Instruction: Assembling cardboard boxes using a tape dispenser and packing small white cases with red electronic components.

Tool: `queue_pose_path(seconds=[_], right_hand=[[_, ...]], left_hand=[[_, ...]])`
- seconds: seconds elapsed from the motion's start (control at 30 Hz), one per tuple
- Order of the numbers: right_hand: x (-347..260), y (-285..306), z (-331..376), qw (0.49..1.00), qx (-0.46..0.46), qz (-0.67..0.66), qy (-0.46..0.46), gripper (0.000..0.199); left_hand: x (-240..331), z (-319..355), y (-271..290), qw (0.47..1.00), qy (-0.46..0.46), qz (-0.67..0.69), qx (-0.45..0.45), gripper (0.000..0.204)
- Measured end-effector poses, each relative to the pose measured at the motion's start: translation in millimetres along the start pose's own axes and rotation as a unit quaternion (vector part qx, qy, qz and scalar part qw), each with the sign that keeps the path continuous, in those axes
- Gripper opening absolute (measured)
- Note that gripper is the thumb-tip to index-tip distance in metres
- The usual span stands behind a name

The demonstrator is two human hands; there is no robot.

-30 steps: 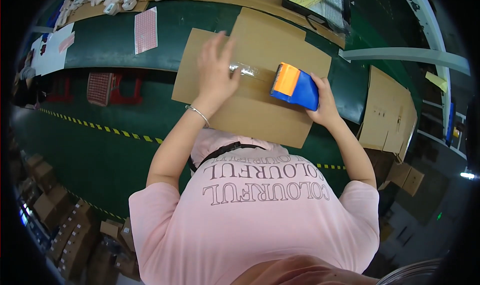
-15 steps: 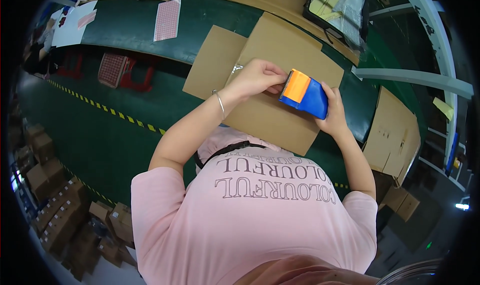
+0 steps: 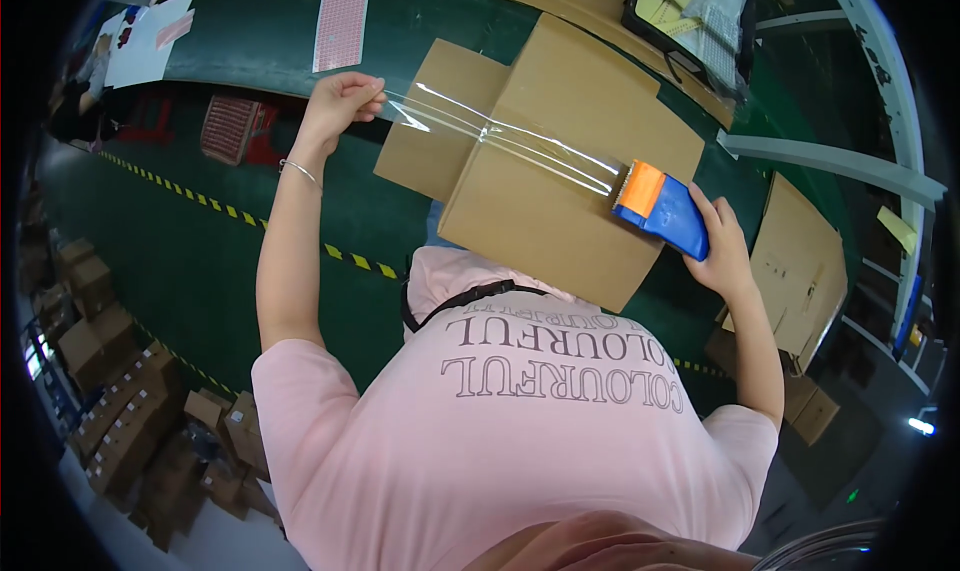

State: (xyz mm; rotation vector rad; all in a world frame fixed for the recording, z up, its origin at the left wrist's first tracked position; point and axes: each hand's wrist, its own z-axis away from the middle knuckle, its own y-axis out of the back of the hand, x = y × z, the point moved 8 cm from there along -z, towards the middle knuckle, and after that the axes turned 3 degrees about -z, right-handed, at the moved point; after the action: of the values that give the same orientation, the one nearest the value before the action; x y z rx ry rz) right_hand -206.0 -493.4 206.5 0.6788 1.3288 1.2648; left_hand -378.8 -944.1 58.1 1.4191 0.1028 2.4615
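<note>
A strip of clear packing tape (image 3: 540,149) stretches across a brown cardboard box (image 3: 590,91) on the green table. My left hand (image 3: 343,109) pinches the strip's free end, out beyond the box's open side flap (image 3: 430,146). At the strip's other end is a blue and orange tape dispenser (image 3: 662,208), its toothed edge facing left. My right hand (image 3: 722,246) is wrapped round the dispenser's blue body, above the right part of the box. Whether the strip's middle touches the cardboard, I cannot tell.
A pink-printed sheet (image 3: 341,28) lies on the green table behind my left hand. At the far right stands a black bin (image 3: 690,21) with yellow and clear packaging. Flattened cardboard (image 3: 795,271) leans beside a grey metal frame (image 3: 830,153). Cartons (image 3: 110,401) are stacked at left.
My left hand has moved left and up from beside the dispenser, drawing out a long strip of tape. My right hand and the dispenser have shifted right and slightly down.
</note>
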Motion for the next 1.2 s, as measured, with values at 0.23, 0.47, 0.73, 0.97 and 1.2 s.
queue_pose_path(seconds=[0.23,0.47,0.73,0.97,1.2], right_hand=[[6,-5,-3,1.0,0.006,0.0,-0.013,0.077],[10,-9,2,0.999,0.03,-0.008,-0.013,0.077],[8,-12,2,0.999,0.028,-0.008,-0.032,0.077],[10,-12,3,0.999,0.041,-0.014,-0.033,0.078],[10,-13,2,0.998,0.046,-0.021,-0.03,0.077]], left_hand=[[-1,-12,-3,1.0,-0.015,0.017,-0.006,0.018],[41,37,20,0.994,-0.096,0.034,0.03,0.018],[7,-13,0,0.998,-0.045,0.028,0.017,0.015],[-37,-37,-19,0.998,0.028,0.033,-0.049,0.019],[-86,-52,-71,0.987,0.061,-0.04,-0.14,0.023]])
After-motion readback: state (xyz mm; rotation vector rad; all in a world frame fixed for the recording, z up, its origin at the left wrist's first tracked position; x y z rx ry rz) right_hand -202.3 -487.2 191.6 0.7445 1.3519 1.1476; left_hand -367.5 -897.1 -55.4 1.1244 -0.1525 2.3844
